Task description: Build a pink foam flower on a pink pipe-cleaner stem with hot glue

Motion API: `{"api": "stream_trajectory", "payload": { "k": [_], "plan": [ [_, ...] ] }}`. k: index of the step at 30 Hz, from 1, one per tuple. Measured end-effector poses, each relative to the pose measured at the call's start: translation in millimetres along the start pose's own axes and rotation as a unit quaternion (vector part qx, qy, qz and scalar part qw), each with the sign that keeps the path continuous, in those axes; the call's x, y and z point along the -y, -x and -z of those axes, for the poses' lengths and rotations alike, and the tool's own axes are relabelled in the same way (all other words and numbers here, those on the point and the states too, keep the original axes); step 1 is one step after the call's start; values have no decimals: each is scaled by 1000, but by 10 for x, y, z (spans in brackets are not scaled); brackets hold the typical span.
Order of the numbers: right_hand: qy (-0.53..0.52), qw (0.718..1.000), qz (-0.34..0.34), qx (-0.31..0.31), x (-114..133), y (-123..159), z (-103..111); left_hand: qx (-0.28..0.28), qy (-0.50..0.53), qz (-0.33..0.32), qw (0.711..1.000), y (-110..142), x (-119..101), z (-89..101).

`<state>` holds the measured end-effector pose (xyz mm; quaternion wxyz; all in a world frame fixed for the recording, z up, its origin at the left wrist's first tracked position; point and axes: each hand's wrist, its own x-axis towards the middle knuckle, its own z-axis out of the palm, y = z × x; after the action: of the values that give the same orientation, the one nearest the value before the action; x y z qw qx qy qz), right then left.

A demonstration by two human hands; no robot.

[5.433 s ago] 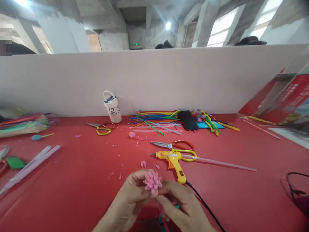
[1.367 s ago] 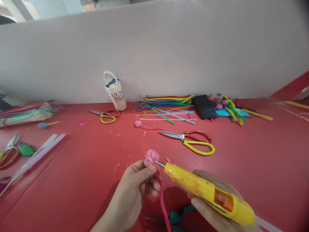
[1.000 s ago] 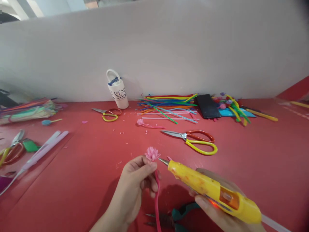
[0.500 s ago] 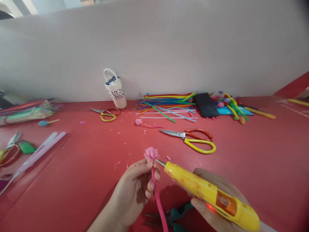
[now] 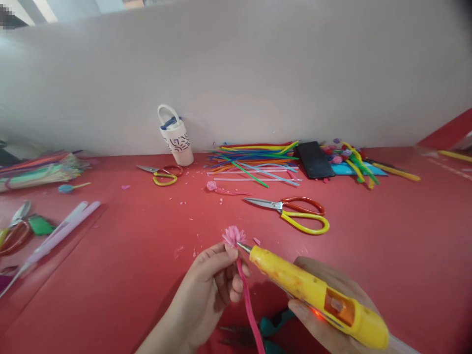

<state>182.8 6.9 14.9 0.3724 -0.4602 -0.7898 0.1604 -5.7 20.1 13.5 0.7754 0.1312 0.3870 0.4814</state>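
Observation:
Between the thumb and fingers of my left hand (image 5: 212, 278) is a pink pipe-cleaner flower (image 5: 233, 236), pinched just below its fluffy head. Its darker pink stem (image 5: 249, 305) trails down toward the bottom edge. My right hand (image 5: 332, 295) is wrapped around a yellow glue gun (image 5: 302, 280) with a red light glowing on its underside. The metal nozzle tip meets the base of the flower head, or lies very near it; I cannot tell which. Beneath both hands lie teal-handled pliers (image 5: 275, 322), partly hidden.
Scissors (image 5: 291, 211) lie beyond the hands, with a smaller pink flower (image 5: 211, 186) behind. Pipe cleaners (image 5: 254, 157), a phone (image 5: 315, 160), a white tumbler (image 5: 177, 140) and more scissors (image 5: 164, 176) line the wall. A lilac hair-straightener-like tool (image 5: 66, 231) rests at left.
The flower has shifted slightly right and tilted, its stem swinging right. The glue gun has moved slightly left, bringing its tip onto or closer to the flower's base.

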Motion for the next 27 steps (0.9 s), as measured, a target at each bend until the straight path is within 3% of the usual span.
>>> {"api": "stream_trajectory", "payload": {
  "k": [8,27],
  "plan": [
    [6,1000,-19,18,-17,20,-14,3,-4,-1,1000,-1,18,2],
    [13,1000,4,-9,-37,20,-33,11,0,-2,1000,-11,18,-4]
  ]
}}
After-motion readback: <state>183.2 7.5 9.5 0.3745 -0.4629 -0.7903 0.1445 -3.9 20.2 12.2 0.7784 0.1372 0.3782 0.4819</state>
